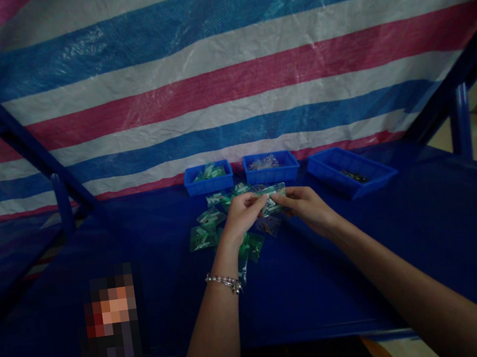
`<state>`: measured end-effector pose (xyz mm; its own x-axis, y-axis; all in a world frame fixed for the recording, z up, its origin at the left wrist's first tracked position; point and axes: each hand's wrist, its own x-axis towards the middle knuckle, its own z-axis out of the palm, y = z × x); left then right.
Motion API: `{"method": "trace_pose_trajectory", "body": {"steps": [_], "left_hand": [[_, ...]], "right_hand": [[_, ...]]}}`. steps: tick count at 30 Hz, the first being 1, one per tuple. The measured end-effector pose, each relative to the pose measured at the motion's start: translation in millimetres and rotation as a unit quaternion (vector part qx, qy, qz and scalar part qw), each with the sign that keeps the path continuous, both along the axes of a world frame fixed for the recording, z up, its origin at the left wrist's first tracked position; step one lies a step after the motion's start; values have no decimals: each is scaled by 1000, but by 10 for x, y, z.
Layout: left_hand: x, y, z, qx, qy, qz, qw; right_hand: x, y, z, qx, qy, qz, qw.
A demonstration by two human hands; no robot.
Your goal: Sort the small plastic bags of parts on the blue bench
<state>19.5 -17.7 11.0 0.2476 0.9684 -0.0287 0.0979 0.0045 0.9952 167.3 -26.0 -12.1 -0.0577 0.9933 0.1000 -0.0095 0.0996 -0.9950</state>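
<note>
Both of my hands meet over the blue table (363, 256) and hold one small clear plastic bag (272, 195) between them. My left hand (243, 213), with a bead bracelet on its wrist, pinches the bag's left end. My right hand (306, 205) pinches its right end. Under and around my hands lie several small clear bags with green parts (204, 235), spread loosely on the table.
Three blue trays stand at the back: the left tray (208, 179) holds green bags, the middle tray (271, 168) holds clear bags, the right tray (352, 170) holds a few dark parts. A striped tarpaulin (225, 75) hangs behind. Blue frame posts (459, 120) stand at both sides.
</note>
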Motion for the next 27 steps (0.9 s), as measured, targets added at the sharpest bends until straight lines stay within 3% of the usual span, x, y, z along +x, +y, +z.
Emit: {"method": "trace_pose_trajectory", "body": {"steps": [27], "left_hand": [[-14, 49, -60, 49, 9, 13, 999]], "right_hand": [[-20, -43, 53, -12, -36, 21, 999]]}}
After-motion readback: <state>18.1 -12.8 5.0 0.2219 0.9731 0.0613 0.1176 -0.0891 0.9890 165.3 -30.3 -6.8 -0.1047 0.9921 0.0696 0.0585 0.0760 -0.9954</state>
